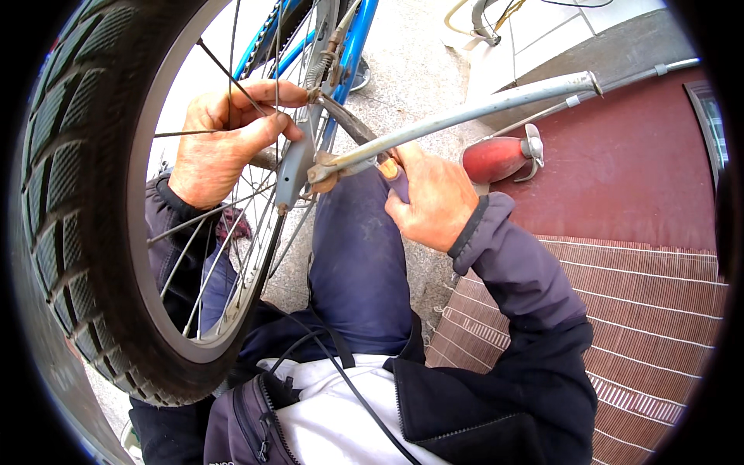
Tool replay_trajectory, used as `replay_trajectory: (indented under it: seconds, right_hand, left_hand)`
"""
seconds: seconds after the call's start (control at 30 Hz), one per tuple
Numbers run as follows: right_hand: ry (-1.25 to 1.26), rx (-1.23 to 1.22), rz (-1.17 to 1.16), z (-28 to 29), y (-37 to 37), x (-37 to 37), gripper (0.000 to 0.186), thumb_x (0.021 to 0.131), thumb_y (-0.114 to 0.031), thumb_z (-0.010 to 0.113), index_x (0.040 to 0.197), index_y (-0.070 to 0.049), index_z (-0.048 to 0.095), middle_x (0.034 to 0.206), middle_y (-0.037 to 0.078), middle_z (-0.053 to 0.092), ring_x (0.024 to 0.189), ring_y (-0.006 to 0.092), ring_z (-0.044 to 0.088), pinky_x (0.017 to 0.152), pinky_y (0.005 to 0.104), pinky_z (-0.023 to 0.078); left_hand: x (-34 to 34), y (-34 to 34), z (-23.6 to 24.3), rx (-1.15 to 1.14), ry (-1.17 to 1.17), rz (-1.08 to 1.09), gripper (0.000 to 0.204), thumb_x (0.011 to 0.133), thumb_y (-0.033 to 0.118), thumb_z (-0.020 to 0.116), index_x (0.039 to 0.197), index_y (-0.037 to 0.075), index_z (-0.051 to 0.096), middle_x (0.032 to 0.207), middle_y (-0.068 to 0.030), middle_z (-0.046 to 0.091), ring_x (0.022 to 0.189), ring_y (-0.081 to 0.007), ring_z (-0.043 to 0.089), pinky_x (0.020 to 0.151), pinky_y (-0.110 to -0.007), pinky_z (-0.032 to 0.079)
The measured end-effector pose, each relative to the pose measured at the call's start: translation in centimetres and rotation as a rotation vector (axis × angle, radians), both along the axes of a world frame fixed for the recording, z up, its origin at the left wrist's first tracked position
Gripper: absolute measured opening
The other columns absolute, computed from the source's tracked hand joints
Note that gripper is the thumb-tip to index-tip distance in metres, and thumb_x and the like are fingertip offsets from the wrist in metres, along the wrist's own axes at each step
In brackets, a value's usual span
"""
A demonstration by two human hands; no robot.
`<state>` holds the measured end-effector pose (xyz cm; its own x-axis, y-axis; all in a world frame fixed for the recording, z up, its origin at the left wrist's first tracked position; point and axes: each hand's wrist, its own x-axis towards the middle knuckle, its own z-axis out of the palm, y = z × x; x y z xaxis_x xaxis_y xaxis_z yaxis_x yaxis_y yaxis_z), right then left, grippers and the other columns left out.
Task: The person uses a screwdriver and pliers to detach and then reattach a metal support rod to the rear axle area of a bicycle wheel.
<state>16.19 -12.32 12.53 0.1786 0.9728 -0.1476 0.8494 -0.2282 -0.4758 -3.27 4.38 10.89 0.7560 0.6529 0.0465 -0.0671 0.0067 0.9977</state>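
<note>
A bicycle wheel with a black treaded tyre [74, 232] fills the left side, attached to a blue frame [355, 43]. My left hand [213, 151] reaches among the spokes, thumb and fingers closed on a grey bracket [294, 167] near the hub. My right hand [430, 198] grips a tool's purplish handle with a yellow part [390, 169]; a dark metal piece [349, 124] angles up toward the hub, though their connection is partly hidden. A long silver metal tube [496, 101] crosses above my right hand, ending in a clamp [325, 174] beside the bracket.
A red object with silver fittings [496, 155] lies right of my right hand on a maroon surface [620, 170], with a slatted brown mat [620, 333] below. Speckled stone floor [399, 70] runs beyond the wheel. Cables and a curved metal piece [480, 23] lie at the top.
</note>
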Motion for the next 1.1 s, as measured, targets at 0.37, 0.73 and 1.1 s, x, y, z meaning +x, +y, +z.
replay_trajectory:
  seconds: [0.37, 0.73, 1.1]
  right_hand:
    - [-0.057, 0.047, 0.016, -0.8, 0.0, 0.3, 0.036, 0.072, -0.011, 0.066, 0.102, -0.004, 0.047, 0.094, 0.019, 0.06, 0.089, 0.0402, 0.059, 0.075, 0.0486, 0.047]
    - [-0.178, 0.163, 0.035, -1.3, 0.1, 0.6, 0.038, 0.071, -0.008, 0.065, 0.104, -0.004, 0.048, 0.091, 0.019, 0.06, 0.088, 0.0387, 0.059, 0.073, 0.0494, 0.047]
    - [-0.267, 0.283, 0.068, -2.3, 0.3, 1.0, 0.043, 0.068, -0.007, 0.067, 0.106, -0.004, 0.048, 0.089, 0.016, 0.057, 0.086, 0.0363, 0.058, 0.07, 0.0471, 0.048]
  left_hand:
    - [0.0, 0.0, -0.1, 0.026, -0.029, -0.005, 0.028, 0.086, 0.003, 0.057, 0.112, -0.005, 0.061, 0.107, -0.0157, 0.065, 0.082, -0.0167, 0.067, 0.07, -0.03, 0.057]
    - [0.0, 0.1, 0.3, 0.044, 0.037, -0.009, 0.028, 0.086, 0.003, 0.056, 0.112, -0.005, 0.061, 0.107, -0.0161, 0.066, 0.082, -0.0161, 0.066, 0.069, -0.03, 0.057]
    - [-0.1, 0.2, 0.2, 0.036, 0.027, -0.023, 0.029, 0.086, 0.004, 0.056, 0.113, -0.005, 0.061, 0.107, -0.0158, 0.065, 0.083, -0.0163, 0.067, 0.069, -0.03, 0.058]
